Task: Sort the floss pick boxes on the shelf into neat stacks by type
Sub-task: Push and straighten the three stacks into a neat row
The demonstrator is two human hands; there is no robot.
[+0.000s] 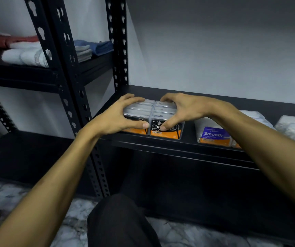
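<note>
Two rows of black-and-orange "Charcoal" floss pick boxes [162,111] stand side by side at the left of the black shelf [187,147]. My left hand [118,116] grips the left row, fingers over its back and thumb on the front box. My right hand [184,107] grips the right row the same way, its thumb on the front label. To the right stand white "Smooth" floss pick boxes [212,132] with purple labels, partly hidden behind my right forearm. More white boxes [294,129] sit at the far right edge.
Black perforated shelf posts [82,111] rise left of the boxes. Folded towels [27,54] lie on a higher shelf at the left, blue and grey ones [93,49] beyond. My dark-clothed knee [120,220] is below, over a marbled floor [18,196].
</note>
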